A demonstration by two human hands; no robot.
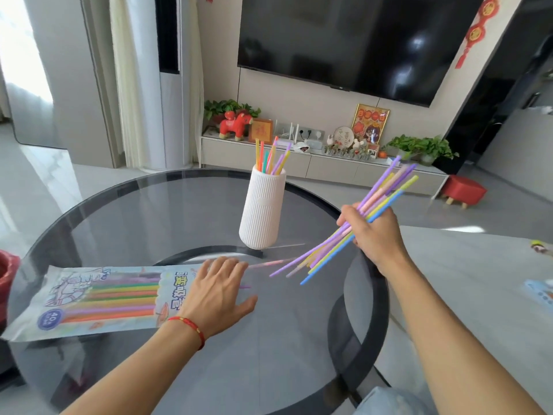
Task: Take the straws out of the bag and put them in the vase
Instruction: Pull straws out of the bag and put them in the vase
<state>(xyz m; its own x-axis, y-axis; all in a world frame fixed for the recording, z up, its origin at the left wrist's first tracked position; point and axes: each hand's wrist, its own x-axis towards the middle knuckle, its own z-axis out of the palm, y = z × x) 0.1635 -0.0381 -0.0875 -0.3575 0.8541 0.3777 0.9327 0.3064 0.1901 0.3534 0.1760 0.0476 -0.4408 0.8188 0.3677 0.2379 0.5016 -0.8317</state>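
On the round glass table, a white ribbed vase stands upright with several coloured straws poking out of its mouth. To its right, the right hand is curled round a loose, fanned bundle of straws, held slantwise above the table edge; the lower tips are blurred. The left hand lies flat with fingers spread on the open end of the bag, which lies to the left with more straws showing through it. How many remain inside is hard to make out. The bag's far left corner is cut off by the picture edge.
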